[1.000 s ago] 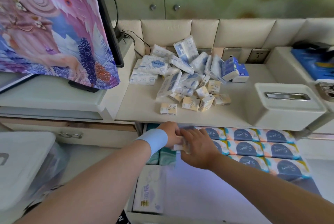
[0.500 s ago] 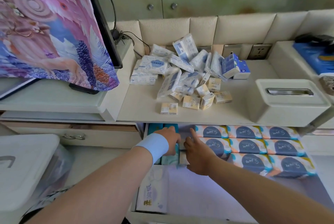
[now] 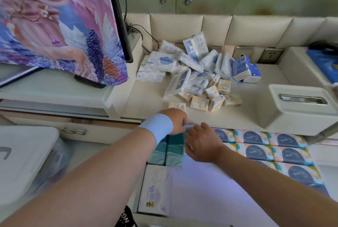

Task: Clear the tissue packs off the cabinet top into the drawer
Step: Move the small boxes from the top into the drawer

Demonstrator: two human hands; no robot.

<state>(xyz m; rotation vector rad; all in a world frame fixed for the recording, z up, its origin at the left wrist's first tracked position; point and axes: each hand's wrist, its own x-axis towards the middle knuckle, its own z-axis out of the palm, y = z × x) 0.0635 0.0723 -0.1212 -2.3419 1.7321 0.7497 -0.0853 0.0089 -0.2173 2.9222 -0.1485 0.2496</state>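
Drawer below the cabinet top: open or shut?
Open. The drawer is pulled out, with rows of tissue packs visible lying inside it.

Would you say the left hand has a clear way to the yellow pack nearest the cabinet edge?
Probably yes: the yellow pack lies just beyond the left hand with nothing between, though that hand seems to grip a small pack.

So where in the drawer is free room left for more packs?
Bare drawer floor lies in the front middle, between the white pack on the left and the S.pure rows on the right. The back is crowded with teal packs.
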